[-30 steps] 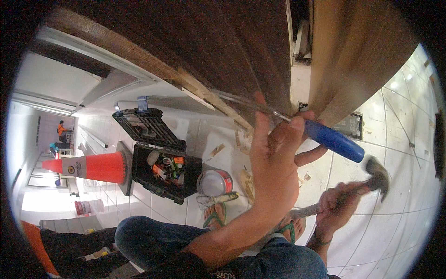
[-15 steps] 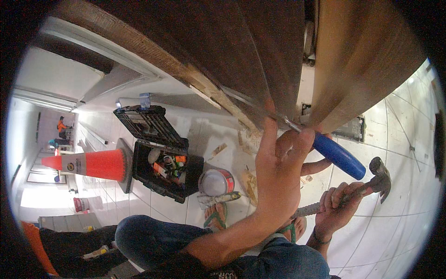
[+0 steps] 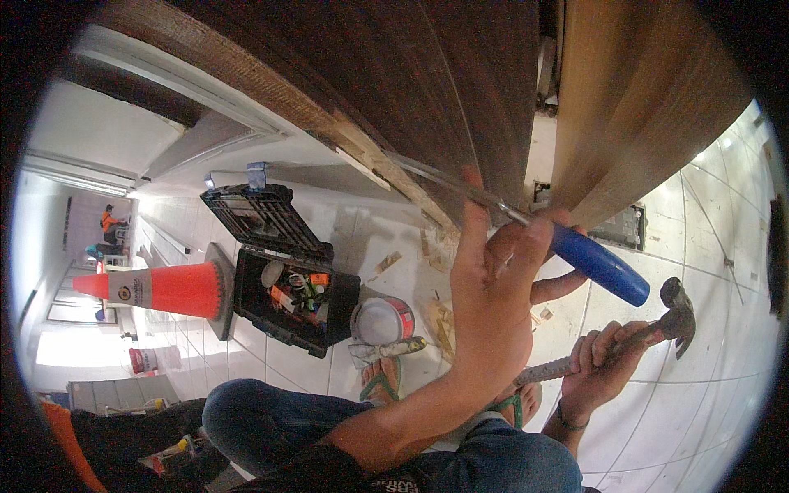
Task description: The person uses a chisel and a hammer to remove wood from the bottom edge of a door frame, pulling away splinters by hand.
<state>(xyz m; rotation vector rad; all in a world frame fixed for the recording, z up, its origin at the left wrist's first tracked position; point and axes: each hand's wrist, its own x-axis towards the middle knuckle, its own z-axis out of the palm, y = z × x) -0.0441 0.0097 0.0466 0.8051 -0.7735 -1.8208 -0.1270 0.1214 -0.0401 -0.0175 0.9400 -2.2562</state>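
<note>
My left hand (image 3: 501, 304) holds a chisel-like tool with a blue handle (image 3: 600, 263), its fingers about the handle and metal shank (image 3: 509, 212). The shank runs up-left along the dark wooden panel (image 3: 411, 90) toward the rough wooden edge (image 3: 370, 164); where its tip rests is hard to make out. My right hand (image 3: 604, 370) grips a claw hammer (image 3: 675, 316) high on its grey textured shaft, with the head just right of the blue handle's end, apart from it.
Lighter brown panel (image 3: 633, 99) at upper right; white tiled floor (image 3: 657, 427) with wood scraps. Left: open black toolbox (image 3: 337, 329), orange cone (image 3: 177, 292), paint can (image 3: 380, 316) and brush by my sandaled feet. A person in orange (image 3: 109, 222) works far down the corridor; another's orange-clad part (image 3: 57, 435) shows lower left.
My left hand and the blue-handled tool have shifted slightly right. The hammer has moved a little right, its head now a bit farther from the handle's end.
</note>
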